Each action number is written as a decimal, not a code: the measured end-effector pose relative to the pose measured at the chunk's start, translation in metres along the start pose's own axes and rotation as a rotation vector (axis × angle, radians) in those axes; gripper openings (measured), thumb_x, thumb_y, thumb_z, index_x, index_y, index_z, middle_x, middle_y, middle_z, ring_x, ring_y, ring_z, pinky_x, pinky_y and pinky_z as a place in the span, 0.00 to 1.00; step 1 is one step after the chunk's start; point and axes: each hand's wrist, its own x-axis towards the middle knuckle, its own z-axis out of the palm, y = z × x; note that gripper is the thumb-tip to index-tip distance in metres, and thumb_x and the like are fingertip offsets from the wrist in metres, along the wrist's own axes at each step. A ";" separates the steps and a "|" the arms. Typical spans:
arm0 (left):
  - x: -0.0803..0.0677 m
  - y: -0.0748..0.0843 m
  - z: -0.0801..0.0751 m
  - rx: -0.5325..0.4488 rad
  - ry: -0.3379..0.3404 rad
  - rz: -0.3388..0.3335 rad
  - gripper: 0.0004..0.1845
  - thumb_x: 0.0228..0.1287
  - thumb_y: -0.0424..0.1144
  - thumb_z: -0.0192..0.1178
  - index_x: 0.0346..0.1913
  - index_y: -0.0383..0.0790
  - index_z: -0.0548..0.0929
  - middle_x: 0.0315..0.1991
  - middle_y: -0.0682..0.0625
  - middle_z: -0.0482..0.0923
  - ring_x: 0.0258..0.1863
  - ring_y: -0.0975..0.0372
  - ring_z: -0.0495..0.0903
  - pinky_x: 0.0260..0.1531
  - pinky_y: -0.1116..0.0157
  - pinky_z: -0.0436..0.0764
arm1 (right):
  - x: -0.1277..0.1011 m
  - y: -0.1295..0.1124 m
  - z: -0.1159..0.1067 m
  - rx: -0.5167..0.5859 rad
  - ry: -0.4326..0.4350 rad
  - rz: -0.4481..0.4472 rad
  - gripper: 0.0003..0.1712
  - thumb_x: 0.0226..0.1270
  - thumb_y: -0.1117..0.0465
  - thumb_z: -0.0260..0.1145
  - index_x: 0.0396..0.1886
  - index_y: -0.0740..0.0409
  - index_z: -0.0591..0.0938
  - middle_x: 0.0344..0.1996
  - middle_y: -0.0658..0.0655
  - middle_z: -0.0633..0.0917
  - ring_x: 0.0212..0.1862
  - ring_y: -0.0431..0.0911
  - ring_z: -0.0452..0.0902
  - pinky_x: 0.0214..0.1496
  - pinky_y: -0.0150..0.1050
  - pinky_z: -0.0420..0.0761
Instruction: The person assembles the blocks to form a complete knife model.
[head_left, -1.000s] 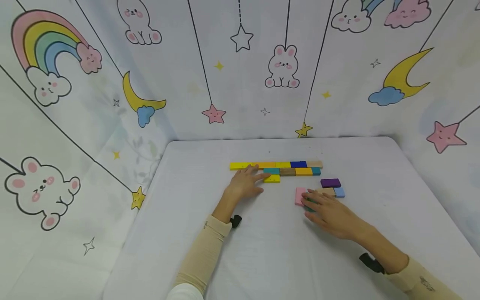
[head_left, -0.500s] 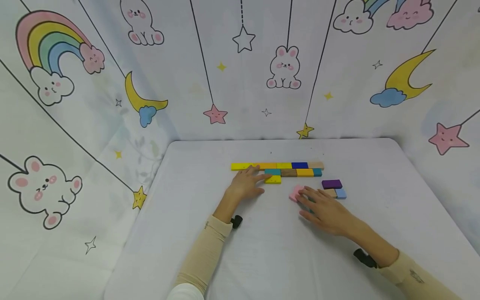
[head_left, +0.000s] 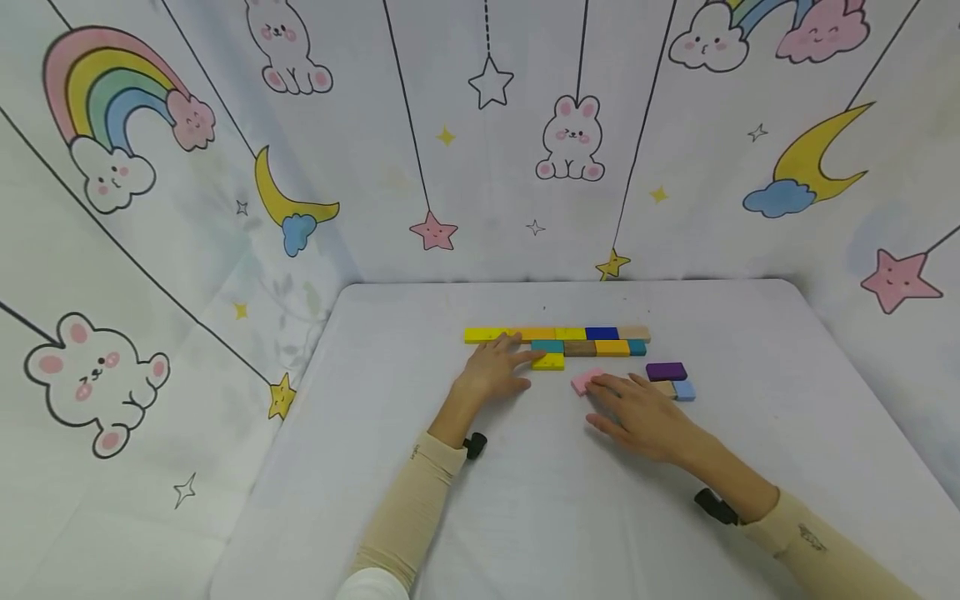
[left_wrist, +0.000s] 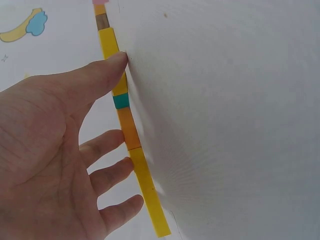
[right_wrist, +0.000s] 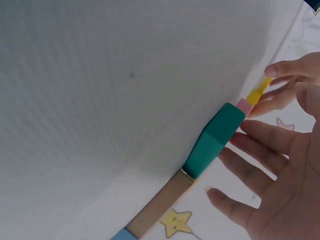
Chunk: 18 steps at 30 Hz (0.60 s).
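Note:
In the head view my left hand [head_left: 490, 371] lies at the left end of the rows, fingers on the long yellow block [head_left: 480, 335] and a fingertip at the short yellow block [head_left: 549, 363]. The left wrist view shows the left fingers [left_wrist: 107, 145] spread along the blocks' edge. My right hand [head_left: 648, 421] reaches from the right, its fairly straight fingers at a tilted pink block [head_left: 586, 382]. A green block [right_wrist: 215, 137] stands close to the right fingertips in the right wrist view; in the head view the hand hides it.
Behind is a row with orange, yellow, dark blue [head_left: 602, 333] and tan blocks; before it come teal [head_left: 547, 346], brown [head_left: 580, 348] and orange [head_left: 612, 348] ones. Right of the right fingers lie purple [head_left: 666, 372], tan [head_left: 664, 389] and light blue [head_left: 684, 390] blocks. A patterned cloth backdrop [head_left: 360, 167] borders the white table [head_left: 525, 517].
My right hand has moved left and slightly away from me, and the pink block has shifted left and turned from upright to slanted. My left hand has stayed at the rows.

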 end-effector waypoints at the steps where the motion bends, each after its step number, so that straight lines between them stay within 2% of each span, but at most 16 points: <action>1: 0.000 0.000 0.000 0.001 0.001 0.001 0.31 0.68 0.57 0.57 0.72 0.74 0.60 0.77 0.50 0.51 0.76 0.52 0.50 0.72 0.45 0.55 | 0.001 -0.001 -0.001 0.004 -0.002 0.006 0.36 0.68 0.39 0.61 0.68 0.54 0.73 0.65 0.57 0.75 0.66 0.55 0.70 0.68 0.64 0.63; 5: 0.000 0.000 0.001 0.012 0.004 0.002 0.32 0.68 0.58 0.57 0.72 0.75 0.60 0.77 0.50 0.51 0.76 0.52 0.50 0.72 0.45 0.55 | 0.003 -0.003 -0.003 0.021 -0.013 0.026 0.35 0.68 0.40 0.61 0.69 0.54 0.73 0.66 0.57 0.74 0.67 0.55 0.70 0.68 0.65 0.63; 12: 0.000 0.001 0.001 0.010 0.005 0.011 0.31 0.69 0.57 0.57 0.73 0.73 0.61 0.77 0.49 0.52 0.76 0.51 0.51 0.72 0.44 0.55 | 0.008 -0.004 0.001 -0.045 -0.007 0.029 0.37 0.68 0.37 0.60 0.69 0.54 0.72 0.67 0.58 0.74 0.67 0.57 0.70 0.66 0.65 0.66; 18: 0.001 0.001 0.001 0.017 0.008 0.001 0.32 0.68 0.58 0.57 0.72 0.74 0.61 0.77 0.51 0.51 0.76 0.52 0.50 0.72 0.45 0.55 | 0.014 -0.007 0.003 -0.053 0.014 0.050 0.37 0.68 0.38 0.60 0.69 0.55 0.73 0.67 0.59 0.73 0.65 0.60 0.71 0.66 0.66 0.66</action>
